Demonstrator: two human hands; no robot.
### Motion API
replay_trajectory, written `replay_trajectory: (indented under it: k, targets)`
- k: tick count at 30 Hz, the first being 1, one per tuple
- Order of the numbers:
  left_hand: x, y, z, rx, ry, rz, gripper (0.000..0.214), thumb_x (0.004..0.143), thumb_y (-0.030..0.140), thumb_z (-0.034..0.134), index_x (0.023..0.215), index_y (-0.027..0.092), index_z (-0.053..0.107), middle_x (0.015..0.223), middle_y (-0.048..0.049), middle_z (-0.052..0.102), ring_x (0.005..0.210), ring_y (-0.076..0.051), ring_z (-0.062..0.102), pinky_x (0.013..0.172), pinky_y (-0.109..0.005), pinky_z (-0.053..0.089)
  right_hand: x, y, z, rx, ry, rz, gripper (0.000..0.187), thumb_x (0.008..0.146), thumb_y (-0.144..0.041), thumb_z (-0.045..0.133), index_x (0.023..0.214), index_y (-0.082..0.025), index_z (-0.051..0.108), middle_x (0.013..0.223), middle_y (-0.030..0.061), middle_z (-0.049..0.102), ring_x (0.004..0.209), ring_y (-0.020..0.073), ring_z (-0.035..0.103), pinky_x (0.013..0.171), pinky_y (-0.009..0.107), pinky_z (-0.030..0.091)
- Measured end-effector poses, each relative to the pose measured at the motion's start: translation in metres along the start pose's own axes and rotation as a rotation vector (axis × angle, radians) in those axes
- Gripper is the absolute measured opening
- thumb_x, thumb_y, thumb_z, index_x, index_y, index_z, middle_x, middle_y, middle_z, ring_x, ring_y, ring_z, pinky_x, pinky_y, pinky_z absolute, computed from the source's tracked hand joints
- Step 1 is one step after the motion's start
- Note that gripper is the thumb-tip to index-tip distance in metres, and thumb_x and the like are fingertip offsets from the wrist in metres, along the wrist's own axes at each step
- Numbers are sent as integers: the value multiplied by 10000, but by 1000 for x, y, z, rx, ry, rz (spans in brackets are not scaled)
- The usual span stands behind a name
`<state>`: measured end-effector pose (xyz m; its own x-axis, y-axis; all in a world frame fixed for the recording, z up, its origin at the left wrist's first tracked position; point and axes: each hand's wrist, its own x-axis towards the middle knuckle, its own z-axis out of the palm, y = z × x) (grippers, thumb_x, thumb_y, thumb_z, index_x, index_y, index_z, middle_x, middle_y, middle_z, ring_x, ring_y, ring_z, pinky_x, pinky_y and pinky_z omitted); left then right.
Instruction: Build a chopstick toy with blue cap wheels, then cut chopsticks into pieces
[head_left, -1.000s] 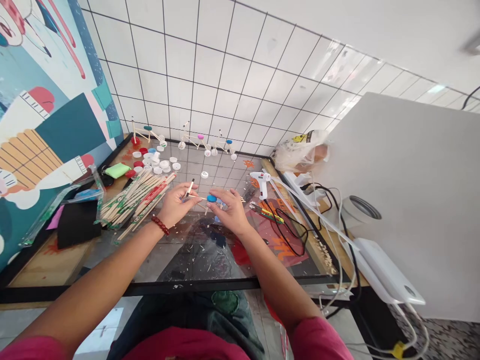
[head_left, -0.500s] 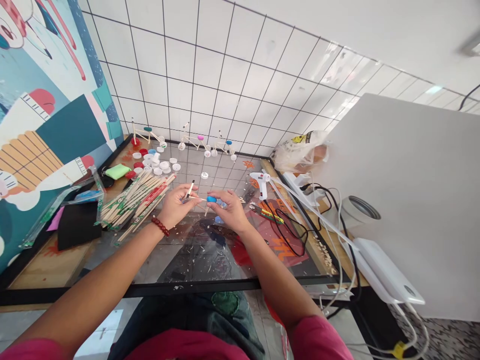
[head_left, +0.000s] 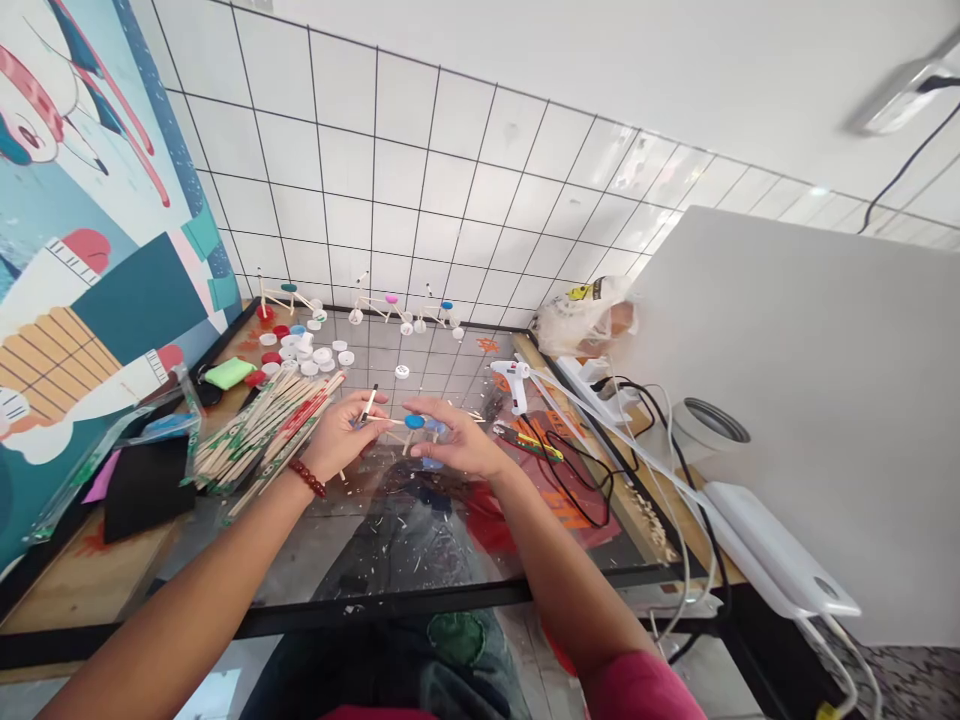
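My left hand (head_left: 339, 434) pinches a small model bicycle frame made of wooden sticks, with a black-tipped upright stick (head_left: 370, 402) rising above the fingers. A blue oval seat (head_left: 414, 422) sits at the frame's right end, and a short stick slants down beneath it. Around that seat my right hand (head_left: 461, 442) is spread, thumb and forefinger apart, not visibly gripping it. Past the hands, three stick bicycles with bottle-cap wheels stand along the back edge, with a green seat (head_left: 289, 287), a pink seat (head_left: 391, 299) and a blue seat (head_left: 447, 305).
Wooden chopsticks (head_left: 259, 425) lie heaped at the left, below several bottle caps (head_left: 322, 356). A white glue gun (head_left: 513, 380) and a yellow-handled tool (head_left: 536, 445) lie right of my hands, among cables. Farther right are a plastic bag (head_left: 585, 320) and a white panel (head_left: 787, 400).
My right hand's fingers have come away from the blue seat and spread apart. My left hand still holds the stick frame. The view has tilted up slightly.
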<state>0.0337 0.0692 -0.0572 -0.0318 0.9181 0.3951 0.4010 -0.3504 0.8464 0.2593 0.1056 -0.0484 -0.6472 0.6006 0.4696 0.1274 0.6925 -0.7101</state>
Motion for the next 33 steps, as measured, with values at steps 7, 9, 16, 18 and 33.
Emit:
replay_trajectory:
  k: [7, 9, 16, 18, 33]
  targets:
    - [-10, 5, -10, 64, 71, -12, 369, 675, 430, 780, 955, 197, 722, 1216, -126, 685, 1185, -314, 619, 1041, -481, 475, -4, -5, 0, -111, 135, 146, 656, 732, -382, 841, 1321, -219, 601, 1225, 105, 691, 1087, 240, 659, 969, 400, 511]
    - [-9, 5, -15, 115, 82, -8, 465, 654, 420, 802, 1053, 203, 701, 1256, -119, 677, 1242, -316, 587, 1088, -483, 434, -7, -4, 1, -105, 157, 183, 512, 769, -358, 805, 1238, -215, 660, 1168, 95, 722, 1059, 235, 675, 958, 399, 517]
    - [-21, 24, -30, 238, 99, -80, 607, 655, 396, 813, 1200, 203, 630, 1300, -130, 658, 1208, -333, 610, 1023, -462, 481, -11, -5, 5, -97, 215, 186, 302, 839, -343, 729, 1113, -216, 740, 1109, 90, 762, 1030, 236, 705, 956, 404, 526]
    - [-44, 38, -30, 377, 202, -38, 453, 759, 400, 749, 1156, 211, 643, 1161, -109, 702, 1032, -293, 677, 892, -413, 539, -11, -5, 6, -95, 220, 185, 321, 828, -340, 744, 1123, -212, 740, 1110, 92, 763, 1031, 241, 708, 956, 407, 529]
    - [-15, 62, 25, 492, -174, -102, 453, 948, 306, 483, 1372, 184, 585, 563, 4, 690, 513, -206, 639, 570, -294, 446, -13, 2, 11, -88, 240, 85, 262, 917, -332, 647, 1127, -217, 753, 1052, 91, 779, 936, 213, 727, 872, 349, 547]
